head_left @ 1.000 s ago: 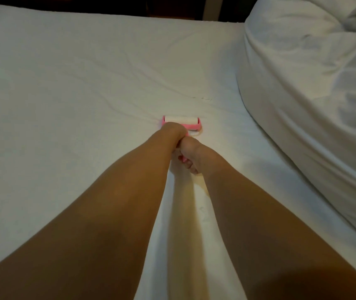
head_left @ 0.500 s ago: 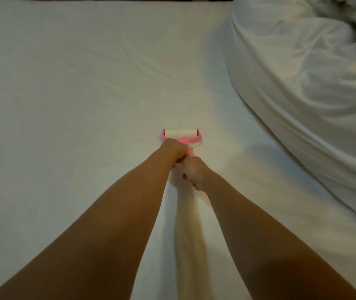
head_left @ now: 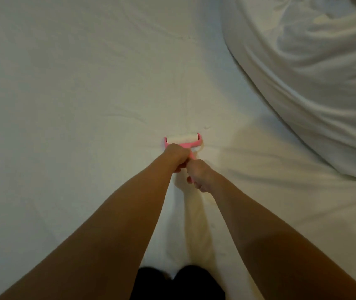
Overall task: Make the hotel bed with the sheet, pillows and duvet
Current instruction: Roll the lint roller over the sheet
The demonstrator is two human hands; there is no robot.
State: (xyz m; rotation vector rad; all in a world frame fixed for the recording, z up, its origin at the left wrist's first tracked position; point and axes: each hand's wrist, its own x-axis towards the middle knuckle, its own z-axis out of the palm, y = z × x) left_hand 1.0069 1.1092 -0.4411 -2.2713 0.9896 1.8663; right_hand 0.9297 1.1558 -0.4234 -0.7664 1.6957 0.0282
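Note:
A white sheet [head_left: 75,100] covers the mattress, mostly flat with a few faint creases. A pink lint roller [head_left: 183,140] with a white roll lies pressed on the sheet at the middle. My left hand [head_left: 176,155] grips its pink handle just behind the roll. My right hand [head_left: 199,176] grips the handle's rear end, close behind the left. A bunched white duvet [head_left: 315,68] is heaped on the bed at the upper right.
My two bare forearms reach out from the lower edge of the view. Dark clothing [head_left: 177,282] shows at the bottom centre, against the bed's near edge. The duvet heap takes up the right side of the bed.
The roller and both hands have drawn back toward me along the sheet. The view has tipped down, so the far edge of the bed is out of sight.

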